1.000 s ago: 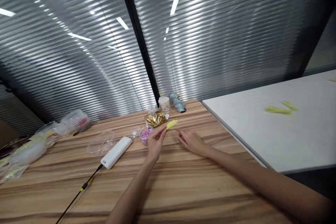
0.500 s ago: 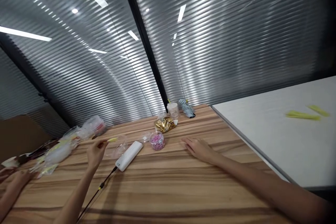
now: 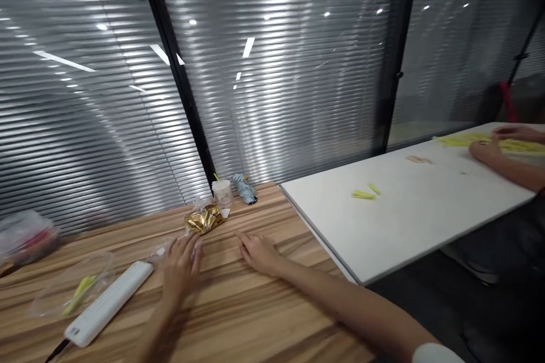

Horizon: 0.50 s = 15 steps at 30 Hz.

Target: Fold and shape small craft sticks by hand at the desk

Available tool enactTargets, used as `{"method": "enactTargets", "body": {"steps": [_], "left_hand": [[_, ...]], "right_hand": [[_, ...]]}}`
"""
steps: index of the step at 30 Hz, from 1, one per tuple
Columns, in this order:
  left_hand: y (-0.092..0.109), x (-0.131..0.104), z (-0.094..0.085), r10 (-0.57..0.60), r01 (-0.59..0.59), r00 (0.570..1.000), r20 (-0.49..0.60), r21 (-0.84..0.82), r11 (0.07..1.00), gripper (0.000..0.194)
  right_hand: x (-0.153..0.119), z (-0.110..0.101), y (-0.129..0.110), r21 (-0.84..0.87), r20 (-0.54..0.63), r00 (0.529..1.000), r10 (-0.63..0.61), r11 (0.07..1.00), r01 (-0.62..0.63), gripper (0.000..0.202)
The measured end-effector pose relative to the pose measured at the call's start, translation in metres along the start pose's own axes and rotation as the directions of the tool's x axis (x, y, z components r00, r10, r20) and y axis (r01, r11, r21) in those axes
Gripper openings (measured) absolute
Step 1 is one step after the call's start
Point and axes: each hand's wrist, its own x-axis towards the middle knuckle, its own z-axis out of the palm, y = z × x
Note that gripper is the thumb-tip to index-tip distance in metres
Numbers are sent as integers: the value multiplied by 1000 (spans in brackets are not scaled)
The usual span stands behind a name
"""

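Note:
My left hand (image 3: 182, 266) is over the spot of a small clear tub, its fingers stretched forward and slightly apart. The hand covers nearly all of the tub, so whether it touches it cannot be seen. My right hand (image 3: 259, 254) lies on the wooden table (image 3: 238, 306) with its fingers extended, holding nothing. To the left, a yellow strip (image 3: 79, 295) lies on a clear plastic dish (image 3: 42, 298). Between the dish and my left hand is a white power bank (image 3: 110, 302) with a black cable (image 3: 57, 350).
Behind my hands stand a gold foil packet (image 3: 204, 219), a white cup (image 3: 222, 193) and a blue-grey wrapped bundle (image 3: 245, 189). A plastic bag (image 3: 28, 238) lies at left. On the white table (image 3: 323, 227) are yellow strips (image 3: 363, 195); another person's hands (image 3: 489, 147) work there.
The view has swung right. My left hand has let go of the yellow strip, which now lies on the dish, and has moved right over the tub. My right hand stays on the table.

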Motion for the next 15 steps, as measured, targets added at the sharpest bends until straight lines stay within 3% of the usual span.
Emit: {"method": "enactTargets", "body": {"steps": [2, 4, 8, 9, 11, 13, 15], "left_hand": [[15, -6, 10, 44, -44, 999, 3, -17, 999, 28], [18, -14, 15, 62, -61, 998, 21, -26, 998, 29], [11, -24, 15, -53, 53, 998, 18, -16, 998, 26], [10, -25, 15, -68, 69, 997, 26, -18, 997, 26], [10, -24, 15, -73, 74, 997, 39, -34, 997, 27], [11, -23, 15, -77, 79, 997, 27, -49, 996, 30], [12, -22, 15, -112, 112, 994, 1, -41, 993, 33]], "right_hand": [[-1, 2, 0, 2, -4, 1000, 6, 1000, -6, 43], [-1, 6, -1, 7, -9, 1000, 0, 1000, 0, 43], [10, 0, 18, -39, -99, 995, -25, 999, 22, 39], [15, -6, 32, -60, -137, 990, -19, 998, 11, 36], [22, -23, 75, -105, -278, 949, 146, 978, -181, 31], [17, -44, 135, -176, -366, 894, 260, 923, -341, 31], [-7, -62, 201, -300, -383, 868, 316, 846, -441, 34]]}}
